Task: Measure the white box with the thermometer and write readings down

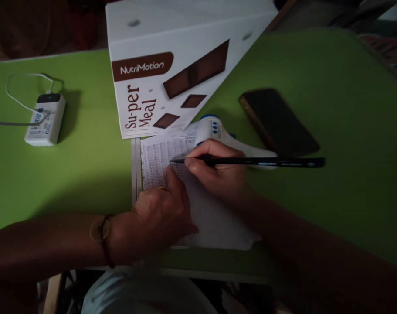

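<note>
A sheet of paper (214,218) covered with rows of small handwriting lies on the green table, over the edge of another pale sheet. My right hand (219,168) grips a long black pencil (266,162), its tip touching or just above the written rows. On the same sheet rests my left hand (162,209), index finger stretched out close to the pencil tip and thumb spread to the side. Its other fingers are curled under and partly hidden. Behind my right hand lies a white handheld device with blue buttons (214,128), like an infrared thermometer, partly covered by the hand.
A large white NutriMotion box (146,96) stands right behind the paper. To the right lies a dark phone (279,120). A white power bank (46,124) with a cable sits at the left on the green table (87,174).
</note>
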Available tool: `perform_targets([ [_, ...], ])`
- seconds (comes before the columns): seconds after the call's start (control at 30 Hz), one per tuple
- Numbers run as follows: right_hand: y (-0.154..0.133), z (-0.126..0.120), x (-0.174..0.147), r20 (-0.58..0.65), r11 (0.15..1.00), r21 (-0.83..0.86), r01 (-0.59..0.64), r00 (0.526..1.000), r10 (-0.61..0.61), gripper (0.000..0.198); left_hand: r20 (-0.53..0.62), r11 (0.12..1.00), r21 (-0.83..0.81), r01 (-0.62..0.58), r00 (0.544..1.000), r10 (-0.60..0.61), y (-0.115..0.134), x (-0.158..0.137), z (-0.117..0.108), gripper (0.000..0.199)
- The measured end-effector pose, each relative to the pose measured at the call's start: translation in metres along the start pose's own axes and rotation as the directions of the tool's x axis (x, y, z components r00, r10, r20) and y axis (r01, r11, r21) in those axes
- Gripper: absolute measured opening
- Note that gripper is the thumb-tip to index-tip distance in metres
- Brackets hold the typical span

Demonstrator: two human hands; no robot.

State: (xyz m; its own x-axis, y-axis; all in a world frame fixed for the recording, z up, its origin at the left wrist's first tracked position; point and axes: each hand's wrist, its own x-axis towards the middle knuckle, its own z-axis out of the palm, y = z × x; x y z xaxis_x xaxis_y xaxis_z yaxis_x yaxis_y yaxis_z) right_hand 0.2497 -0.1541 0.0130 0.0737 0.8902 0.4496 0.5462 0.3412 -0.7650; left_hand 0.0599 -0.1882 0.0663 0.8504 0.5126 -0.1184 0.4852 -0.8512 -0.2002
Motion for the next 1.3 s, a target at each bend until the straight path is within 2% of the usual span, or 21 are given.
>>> perform_targets([
  [0.2, 0.0018, -0.0044, 0.0015, 0.073, 1.0, -0.018, 0.021, 0.997, -0.02, 0.016, 0.038, 1.0, -0.01, -0.001, 0.999, 0.001, -0.0009, 0.0014, -0.0048, 0.096],
  [0.43, -0.0028, -0.0043, 0.0029, 0.079, 1.0, -0.016, 0.009, 0.997, -0.008, 0.017, 0.058, 1.0, -0.011, -0.001, 0.998, 0.001, -0.0013, 0.0005, -0.0058, 0.096],
  [0.63, -0.0065, -0.0026, 0.0033, 0.046, 0.998, -0.03, -0.056, 0.997, 0.057, 0.014, 0.046, 1.0, -0.023, -0.001, 0.999, 0.002, -0.0021, 0.0009, -0.006, 0.101],
  [0.77, -0.0058, -0.0023, 0.0046, 0.045, 0.997, -0.02, -0.076, 0.996, 0.077, 0.013, 0.012, 1.0, 0.012, 0.002, 1.0, -0.002, -0.0014, -0.001, -0.0045, 0.096],
  [1.03, -0.003, -0.0016, 0.0047, 0.054, 0.999, 0.011, -0.038, 0.998, 0.037, 0.013, 0.024, 1.0, 0.006, 0.014, 1.0, -0.014, -0.0006, -0.0015, -0.0045, 0.097],
  [1.3, -0.0028, -0.0022, 0.0048, 0.028, 0.998, -0.008, -0.068, 0.997, 0.068, 0.012, -0.064, 0.999, 0.023, 0.022, 0.998, -0.021, 0.0013, -0.004, 0.003, 0.097],
])
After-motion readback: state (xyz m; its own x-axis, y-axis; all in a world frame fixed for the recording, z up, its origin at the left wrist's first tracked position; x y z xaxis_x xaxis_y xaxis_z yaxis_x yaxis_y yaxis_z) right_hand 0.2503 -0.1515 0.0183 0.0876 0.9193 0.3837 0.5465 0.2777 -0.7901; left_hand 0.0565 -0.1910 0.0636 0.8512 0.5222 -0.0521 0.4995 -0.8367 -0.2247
